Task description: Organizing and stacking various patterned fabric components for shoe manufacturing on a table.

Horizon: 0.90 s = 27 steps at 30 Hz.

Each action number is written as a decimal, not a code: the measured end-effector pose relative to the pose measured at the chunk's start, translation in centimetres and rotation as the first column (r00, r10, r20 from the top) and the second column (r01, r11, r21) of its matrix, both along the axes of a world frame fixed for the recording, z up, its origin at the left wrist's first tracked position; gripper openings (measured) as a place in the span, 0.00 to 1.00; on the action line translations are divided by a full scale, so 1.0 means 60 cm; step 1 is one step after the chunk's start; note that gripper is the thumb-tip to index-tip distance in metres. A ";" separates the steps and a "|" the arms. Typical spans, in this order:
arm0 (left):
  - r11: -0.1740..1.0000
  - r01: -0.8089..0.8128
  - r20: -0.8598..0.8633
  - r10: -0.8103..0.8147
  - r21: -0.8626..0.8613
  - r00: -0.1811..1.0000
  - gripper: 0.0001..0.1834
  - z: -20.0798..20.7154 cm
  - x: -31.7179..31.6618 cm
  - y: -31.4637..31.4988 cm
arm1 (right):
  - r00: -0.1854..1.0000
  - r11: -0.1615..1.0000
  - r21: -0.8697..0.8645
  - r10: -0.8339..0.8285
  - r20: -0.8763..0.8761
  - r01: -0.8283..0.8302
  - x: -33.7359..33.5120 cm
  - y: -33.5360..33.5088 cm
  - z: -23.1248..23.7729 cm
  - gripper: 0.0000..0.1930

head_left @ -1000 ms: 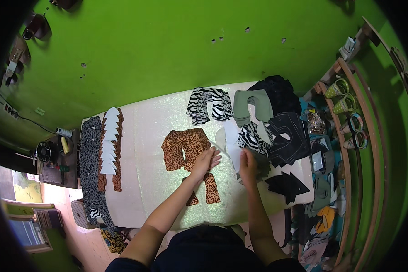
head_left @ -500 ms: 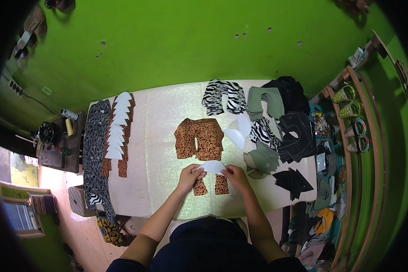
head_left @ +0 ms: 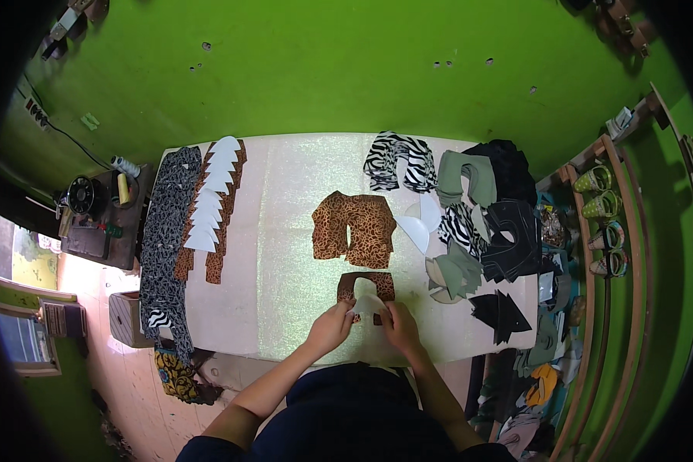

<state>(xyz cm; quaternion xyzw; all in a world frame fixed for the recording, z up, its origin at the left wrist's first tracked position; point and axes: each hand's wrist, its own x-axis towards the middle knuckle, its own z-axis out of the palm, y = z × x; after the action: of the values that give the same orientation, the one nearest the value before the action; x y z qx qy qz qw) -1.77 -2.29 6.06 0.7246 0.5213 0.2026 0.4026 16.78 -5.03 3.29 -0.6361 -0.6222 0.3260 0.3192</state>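
Leopard-print fabric piece (head_left: 366,286) under white paper template (head_left: 367,305); I pinch it with left hand (head_left: 329,327) and right hand (head_left: 399,325), aligning edges.

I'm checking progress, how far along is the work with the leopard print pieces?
Done: a row of white-faced leopard pieces along the table's left. In hand: left hand and right hand hold a white liner piece over a small leopard print piece. Left: a leopard print stack.
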 end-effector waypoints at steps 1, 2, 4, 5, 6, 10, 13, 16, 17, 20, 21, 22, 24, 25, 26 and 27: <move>0.999 0.045 -0.077 -0.047 -0.024 0.996 0.11 -0.003 -0.001 -0.003 | 0.989 0.980 0.189 0.033 0.142 -0.060 0.001 -0.002 -0.003 0.10; 0.999 0.049 -0.077 -0.051 -0.024 0.996 0.11 -0.012 -0.003 -0.007 | 0.989 0.980 0.190 0.029 0.142 -0.056 0.003 -0.005 -0.005 0.10; 0.959 0.121 -0.094 -0.099 0.257 0.991 0.10 -0.025 -0.009 -0.007 | 0.974 0.979 0.129 0.135 0.179 -0.159 0.005 -0.005 0.000 0.09; 0.958 0.123 -0.095 -0.101 0.258 0.990 0.10 -0.031 -0.013 -0.007 | 0.975 0.979 0.130 0.133 0.179 -0.157 0.006 -0.005 0.002 0.09; 0.969 0.155 -0.151 -0.127 0.191 0.980 0.10 -0.026 -0.016 -0.005 | 0.974 0.981 0.127 0.124 0.188 -0.150 0.007 -0.008 0.007 0.08; 0.982 0.168 -0.222 -0.144 0.091 0.964 0.08 -0.005 -0.016 0.003 | 0.989 0.996 0.056 0.059 0.137 -0.067 0.006 -0.017 0.005 0.08; 0.988 0.111 -0.134 -0.096 0.108 0.986 0.10 -0.003 -0.006 0.022 | 0.993 0.994 0.100 0.032 0.114 -0.044 0.004 0.002 0.003 0.09; 0.995 0.000 -0.030 0.003 0.102 1.000 0.12 0.006 0.010 0.050 | 0.999 0.997 0.078 -0.029 0.023 0.027 0.000 0.038 -0.008 0.10; 0.999 -0.014 -0.049 0.017 0.045 0.999 0.13 0.002 0.012 0.058 | 0.999 0.996 0.082 -0.031 0.024 0.029 0.000 0.046 -0.014 0.10; 0.996 -0.055 -0.057 0.060 0.074 0.997 0.13 -0.014 0.012 0.077 | 0.997 0.994 0.081 -0.072 0.035 0.069 0.001 0.071 -0.029 0.11; 0.996 -0.084 -0.081 0.083 -0.015 0.993 0.13 -0.007 0.014 0.080 | 0.994 0.992 0.073 -0.102 0.037 0.099 0.000 0.074 -0.031 0.10; 0.996 -0.087 -0.082 0.085 -0.016 0.993 0.13 -0.009 0.014 0.083 | 0.990 0.989 0.064 -0.133 0.038 0.130 -0.001 0.076 -0.032 0.10; 0.992 -0.125 -0.092 0.125 -0.001 0.988 0.13 -0.011 0.015 0.090 | 0.987 0.985 0.067 -0.160 0.010 0.159 -0.001 0.080 -0.031 0.11; 0.992 -0.126 -0.093 0.125 -0.001 0.988 0.13 -0.010 0.016 0.092 | 0.982 0.979 0.071 -0.190 -0.018 0.191 -0.002 0.082 -0.027 0.11; 0.986 -0.164 -0.102 0.160 -0.032 0.982 0.12 -0.008 0.016 0.094 | 0.982 0.979 0.070 -0.190 -0.019 0.191 -0.001 0.082 -0.024 0.11; 0.978 -0.202 -0.113 0.194 -0.061 0.975 0.12 -0.005 0.017 0.095 | 0.973 0.971 0.074 -0.231 0.032 0.228 0.000 0.081 -0.020 0.12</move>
<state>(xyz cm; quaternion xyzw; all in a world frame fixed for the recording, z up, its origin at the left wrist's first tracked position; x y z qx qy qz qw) -0.78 3.39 5.76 0.6639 0.6185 0.1842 0.3779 16.75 -0.16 2.09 -0.6987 -0.5620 0.2521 0.3640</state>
